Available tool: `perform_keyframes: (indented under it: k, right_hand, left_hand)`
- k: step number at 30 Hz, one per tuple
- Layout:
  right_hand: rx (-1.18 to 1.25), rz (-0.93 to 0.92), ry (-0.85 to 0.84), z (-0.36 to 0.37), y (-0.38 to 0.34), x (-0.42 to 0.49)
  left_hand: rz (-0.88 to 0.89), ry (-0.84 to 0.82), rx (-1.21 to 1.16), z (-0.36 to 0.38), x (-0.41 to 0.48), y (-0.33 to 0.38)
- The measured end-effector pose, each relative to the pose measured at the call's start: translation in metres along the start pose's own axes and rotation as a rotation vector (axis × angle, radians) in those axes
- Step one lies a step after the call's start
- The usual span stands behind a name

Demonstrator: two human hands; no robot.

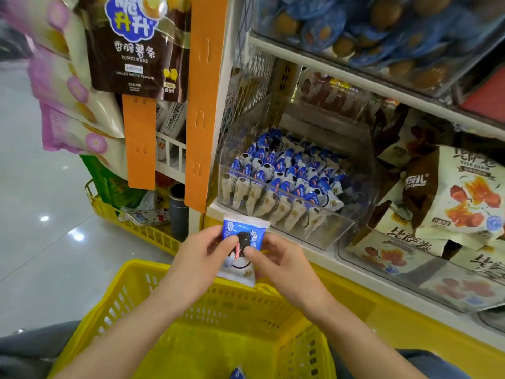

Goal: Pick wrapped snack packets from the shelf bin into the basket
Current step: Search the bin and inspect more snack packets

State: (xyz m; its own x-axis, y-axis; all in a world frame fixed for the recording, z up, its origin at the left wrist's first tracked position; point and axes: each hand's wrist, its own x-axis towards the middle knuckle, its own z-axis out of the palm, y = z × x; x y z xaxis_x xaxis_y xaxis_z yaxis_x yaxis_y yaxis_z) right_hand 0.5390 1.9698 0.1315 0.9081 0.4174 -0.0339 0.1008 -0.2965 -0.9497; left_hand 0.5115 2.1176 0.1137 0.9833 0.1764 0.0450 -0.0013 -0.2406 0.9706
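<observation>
"POTATO STICKS" on brown hanging bag

glossy packet (plastic film), clear plastic bin

Packet between left hand and right hand, over basket, bin on shelf behind

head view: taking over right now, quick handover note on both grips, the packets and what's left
Left grip: pinches the held packet on its left side.
Right grip: pinches the same packet on its right side.
Where: the held packet is over the far rim of the yellow basket, not yet dropped.
Done: one blue packet in the basket, at the bottom edge of the view.
Left: drop this one in. The clear bin on the shelf holds many more.
</observation>
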Motion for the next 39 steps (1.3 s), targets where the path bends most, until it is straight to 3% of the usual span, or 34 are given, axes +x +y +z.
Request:
perform_keyframes:
  k: [5, 10, 13, 19, 26, 33, 39]
  right_hand:
    - [0.053, -0.063, 0.039, -0.011, -0.011, 0.001]
    - [0.042, -0.216, 0.258, -0.044, -0.048, 0.037]
    - [0.038, -0.143, 0.392, -0.063, -0.064, 0.079]
    - [-0.226, 0.041, 0.663, -0.091, -0.061, 0.172]
    - [-0.763, 0.253, 0.471, -0.092, -0.041, 0.224]
    - [-0.901, 0.350, 0.266, -0.088, -0.041, 0.239]
    - [-0.786, 0.449, 0.210, -0.096, -0.047, 0.252]
  left_hand:
    - [0.151, -0.043, 0.143, 0.000, 0.005, 0.014]
    - [0.408, 0.052, 0.420, -0.014, 0.046, 0.048]
    - [0.491, 0.071, 0.584, -0.010, 0.067, 0.058]
    - [0.593, 0.033, 0.874, -0.005, 0.095, 0.037]
    - [0.695, 0.115, 0.836, -0.003, 0.101, 0.027]
    - [0.738, 0.169, 0.760, -0.001, 0.104, 0.021]
    - [0.734, 0.191, 0.761, 0.001, 0.104, 0.019]
